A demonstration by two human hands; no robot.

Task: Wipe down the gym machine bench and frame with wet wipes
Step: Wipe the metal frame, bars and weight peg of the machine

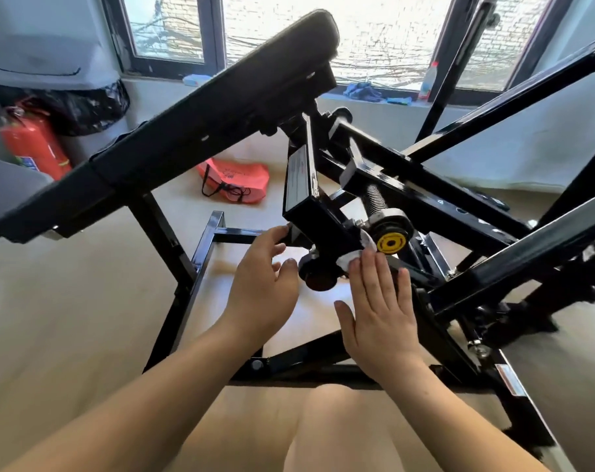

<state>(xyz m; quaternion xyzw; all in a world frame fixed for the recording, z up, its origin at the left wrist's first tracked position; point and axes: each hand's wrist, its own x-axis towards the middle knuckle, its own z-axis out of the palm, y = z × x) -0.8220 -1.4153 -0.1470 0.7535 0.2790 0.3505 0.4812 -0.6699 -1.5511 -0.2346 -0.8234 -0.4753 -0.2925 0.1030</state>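
The frame is being wiped, down under the raised bench (pixel 204 124), which slopes across the upper left. The wipe (pixel 352 255) shows as a white wad on the lower end of the square post (pixel 306 195), just left of the yellow cap (pixel 390 242) and right of the round knob (pixel 318 272). The right hand (pixel 381 308) lies flat over it, fingers (pixel 374 270) straight and together, pressing the wipe onto the metal rather than pinching it. The left hand (pixel 262 284) is open with loosely curved fingers and holds nothing; its fingertips reach the post's left edge, but whether they actually bear on it I cannot tell.

I judge this mid-task: one joint of the frame is in hand, and many bars near and to the right remain. The next move probably calls for steady flat pressure so the wipe slides with the palm. It needs care around the knob, the cap and the spring (pixel 374 195) behind, where the wipe could snag or bunch.
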